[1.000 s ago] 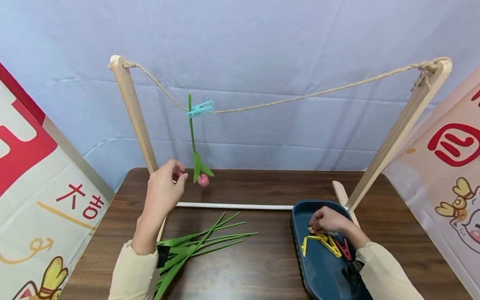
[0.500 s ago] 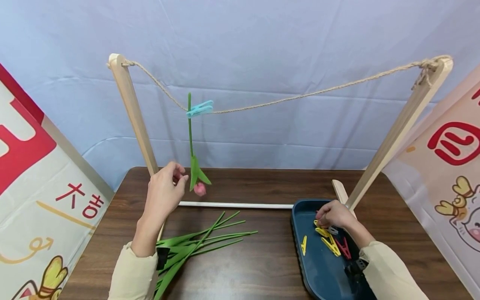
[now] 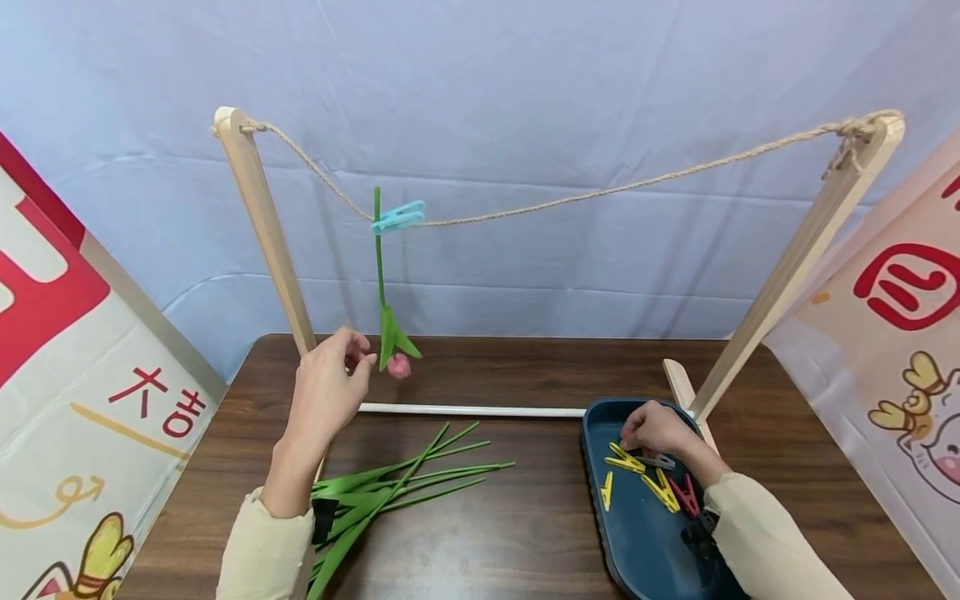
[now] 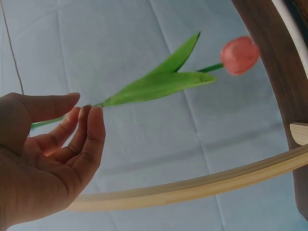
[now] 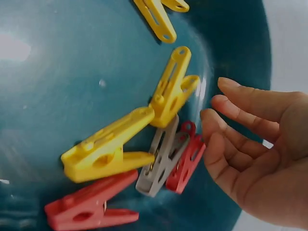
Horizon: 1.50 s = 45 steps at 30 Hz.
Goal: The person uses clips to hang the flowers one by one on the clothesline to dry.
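Note:
A pink artificial tulip [image 3: 399, 365] hangs head down by its green stem, held on a rope [image 3: 585, 196] by a light blue clothespin [image 3: 399, 217]. Just left of the flower is my left hand [image 3: 330, 383], fingers loosely bent and holding nothing. In the left wrist view the tulip's leaves [image 4: 154, 86] extend beyond the fingertips, and part of the stem is hidden by the hand. My right hand [image 5: 260, 139] hovers in the blue tray [image 3: 600, 533] with relaxed fingers and nothing between them. Beside its fingertips lie yellow clothespins [image 5: 108, 147], a grey clothespin [image 5: 161, 159] and red clothespins [image 5: 91, 202].
Wooden posts [image 3: 266, 225] hold up the rope, joined low down by a white rod [image 3: 472, 411]. Several green stems with leaves [image 3: 405, 483] lie on the brown table [image 3: 540, 517], partly under the left sleeve. Pale blue cloth [image 3: 525, 100] hangs behind.
My right hand has shifted about inside the tray, and a yellow clothespin by its fingers has moved. The hanging tulip sways slightly. My left hand stays almost still.

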Available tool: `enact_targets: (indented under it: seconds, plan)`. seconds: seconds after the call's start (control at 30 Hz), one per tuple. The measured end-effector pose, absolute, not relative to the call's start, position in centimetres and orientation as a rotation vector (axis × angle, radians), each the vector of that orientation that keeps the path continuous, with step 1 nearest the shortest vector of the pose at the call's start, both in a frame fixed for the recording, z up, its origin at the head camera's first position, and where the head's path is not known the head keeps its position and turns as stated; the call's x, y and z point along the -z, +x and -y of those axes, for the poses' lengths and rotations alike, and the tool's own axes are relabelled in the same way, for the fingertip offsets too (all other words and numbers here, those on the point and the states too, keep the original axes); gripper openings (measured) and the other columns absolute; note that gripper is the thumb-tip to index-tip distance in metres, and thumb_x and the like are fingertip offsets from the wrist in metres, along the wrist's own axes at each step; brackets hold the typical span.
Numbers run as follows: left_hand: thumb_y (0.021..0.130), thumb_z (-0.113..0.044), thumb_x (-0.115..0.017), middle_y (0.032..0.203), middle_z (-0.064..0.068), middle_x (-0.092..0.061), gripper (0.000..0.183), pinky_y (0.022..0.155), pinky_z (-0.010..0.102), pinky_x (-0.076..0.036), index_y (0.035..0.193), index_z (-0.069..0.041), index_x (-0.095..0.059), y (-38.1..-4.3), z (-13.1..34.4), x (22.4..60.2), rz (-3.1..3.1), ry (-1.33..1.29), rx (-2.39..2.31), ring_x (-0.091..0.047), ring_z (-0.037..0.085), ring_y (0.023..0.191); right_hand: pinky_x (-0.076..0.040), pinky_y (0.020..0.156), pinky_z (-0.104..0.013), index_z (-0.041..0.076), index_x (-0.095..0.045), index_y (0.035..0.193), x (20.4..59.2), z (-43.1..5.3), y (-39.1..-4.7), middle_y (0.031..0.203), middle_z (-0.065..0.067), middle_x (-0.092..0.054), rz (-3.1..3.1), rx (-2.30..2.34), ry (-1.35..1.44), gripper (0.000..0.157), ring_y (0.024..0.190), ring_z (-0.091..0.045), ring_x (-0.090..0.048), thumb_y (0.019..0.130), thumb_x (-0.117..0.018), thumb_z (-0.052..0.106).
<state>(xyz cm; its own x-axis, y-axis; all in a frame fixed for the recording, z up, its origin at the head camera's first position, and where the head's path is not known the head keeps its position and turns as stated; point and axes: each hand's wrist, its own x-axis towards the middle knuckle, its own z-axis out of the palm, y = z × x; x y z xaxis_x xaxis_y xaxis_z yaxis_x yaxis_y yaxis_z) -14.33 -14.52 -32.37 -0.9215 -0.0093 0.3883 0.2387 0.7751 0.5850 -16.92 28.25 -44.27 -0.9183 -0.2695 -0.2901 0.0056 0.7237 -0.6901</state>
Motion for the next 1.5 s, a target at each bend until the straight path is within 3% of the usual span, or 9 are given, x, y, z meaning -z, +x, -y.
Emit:
enact_targets:
  seconds: [0.17,0.4,0.73,0.87,1.03,1.23,1.5]
  plan:
    - [0.086,-0.005,-0.063,0.074,0.007,-0.059,0.006,0.063,0.040,-0.041,0.089,-0.002,-0.059,-14.4,14.3,32.5,2.604,-0.189,0.919,-0.055,0.024,0.067,-0.041,0.046,-0.029,-0.001,-0.062,0.058,45.3,-27.4,-17.7,0.053,-0.002,-0.056,-2.600,0.905,-0.213,0.021,0.041,-0.009,-0.039,0.079,-0.067,-0.001]
    - [0.085,-0.004,-0.063,0.072,0.007,-0.059,0.005,0.063,0.041,-0.042,0.087,-0.003,-0.059,-14.4,14.2,32.6,2.606,-0.192,0.909,-0.056,0.024,0.067,-0.045,0.054,-0.029,0.003,-0.069,0.062,45.6,-27.2,-17.9,0.064,-0.002,-0.066,-2.692,0.773,-0.234,0.017,0.053,-0.012,-0.053,0.075,-0.065,-0.007]
    - [0.084,-0.002,-0.062,0.072,0.007,-0.059,0.005,0.058,0.036,-0.040,0.088,-0.001,-0.060,-14.2,14.3,32.9,2.622,-0.224,0.921,-0.051,0.021,0.059,-0.034,0.045,-0.026,0.000,-0.059,0.054,45.6,-27.7,-17.4,0.049,-0.001,-0.052,-2.645,0.899,-0.293,0.024,0.042,-0.009,-0.034,0.074,-0.054,-0.013]
    - [0.085,-0.003,-0.062,0.072,0.007,-0.059,0.004,0.060,0.039,-0.041,0.088,-0.001,-0.060,-14.2,14.3,32.9,2.624,-0.229,0.915,-0.053,0.022,0.062,-0.042,0.042,-0.032,-0.003,-0.060,0.061,44.0,-28.7,-17.6,0.053,-0.007,-0.056,-2.550,1.038,-0.283,0.019,0.043,-0.018,-0.049,0.076,-0.052,-0.011]
    - [0.083,-0.002,-0.064,0.070,0.005,-0.058,0.005,0.059,0.036,-0.041,0.086,-0.001,-0.061,-14.4,13.6,33.3,2.619,-0.297,0.931,-0.052,0.021,0.062,-0.052,0.054,-0.042,-0.010,-0.059,0.079,40.7,-29.3,-17.9,0.065,-0.012,-0.060,-2.380,1.259,-0.220,0.008,0.057,-0.028,-0.062,0.083,-0.052,-0.005]
    - [0.082,-0.005,-0.068,0.071,0.002,-0.058,0.008,0.063,0.032,-0.043,0.085,-0.003,-0.061,-14.7,11.2,34.6,2.657,-0.430,0.979,-0.053,0.017,0.063,-0.054,0.064,-0.042,-0.015,-0.055,0.089,37.7,-28.6,-18.0,0.076,-0.016,-0.063,-2.279,1.417,-0.320,0.012,0.069,-0.029,-0.067,0.085,-0.051,-0.005]
    - [0.084,-0.011,-0.069,0.076,-0.002,-0.059,0.010,0.062,0.024,-0.045,0.090,-0.005,-0.063,-14.7,6.6,36.5,2.745,-0.741,1.092,-0.055,0.010,0.068,-0.055,0.066,-0.036,-0.016,-0.057,0.094,36.6,-24.3,-17.7,0.083,-0.018,-0.067,-2.223,1.575,-0.501,0.016,0.072,-0.023,-0.067,0.086,-0.060,-0.003]
